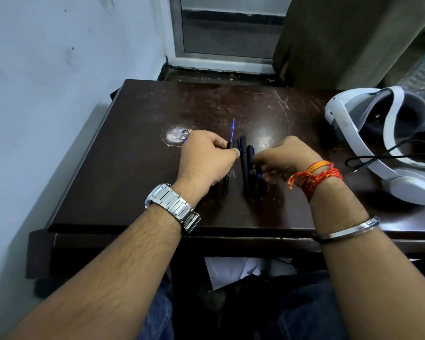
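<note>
My left hand [207,159] pinches a black pen barrel [227,177] near its top, and a thin blue refill [233,127] sticks out of it toward the window. Two more black pens [244,155] lie side by side on the dark wooden table [138,148] between my hands. My right hand [284,159] curls its fingers round a small dark and blue pen part [255,171] beside those pens. My fingers hide much of that part.
A white VR headset [388,141] with a black cable [368,159] lies at the table's right. A worn pale patch [176,136] marks the tabletop left of my left hand. A wall runs along the left, a window frame [221,57] behind.
</note>
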Available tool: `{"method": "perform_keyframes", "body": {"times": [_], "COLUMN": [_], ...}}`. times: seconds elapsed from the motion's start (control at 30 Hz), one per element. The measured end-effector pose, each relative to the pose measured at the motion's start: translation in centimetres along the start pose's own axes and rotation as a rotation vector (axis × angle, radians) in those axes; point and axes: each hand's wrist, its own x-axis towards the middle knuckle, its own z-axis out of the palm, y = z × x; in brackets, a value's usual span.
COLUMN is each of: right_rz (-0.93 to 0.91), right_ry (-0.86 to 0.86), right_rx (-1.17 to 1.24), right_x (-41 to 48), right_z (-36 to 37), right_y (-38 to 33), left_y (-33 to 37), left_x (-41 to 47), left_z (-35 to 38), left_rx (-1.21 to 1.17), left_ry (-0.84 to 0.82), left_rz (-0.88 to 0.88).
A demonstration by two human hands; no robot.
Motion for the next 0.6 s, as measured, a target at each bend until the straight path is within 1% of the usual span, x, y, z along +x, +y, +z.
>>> {"method": "perform_keyframes", "body": {"times": [0.1,0.27,0.5,0.6], "right_rz": [0.043,0.054,0.042,0.026], "right_ry": [-0.078,-0.113,-0.101,-0.054], "right_rx": [-0.064,-0.085,-0.047,-0.010], "right_x": [-0.27,-0.06,-0.11,-0.49], "right_z": [0.10,0.26,0.10,-0.07], "right_y": [0.34,0.19,0.24,0.05], "left_y": [0.31,0.32,0.26,0.30], "left_x": [-0.22,-0.35,-0.30,-0.35], "left_z": [-0.07,0.04,-0.05,-0.06], "left_rx": [-0.011,0.007,0.000,-0.012], "left_ry": [-0.013,-0.003,-0.018,-0.026], "left_rz": [0.007,0.003,0.008,0.007]}}
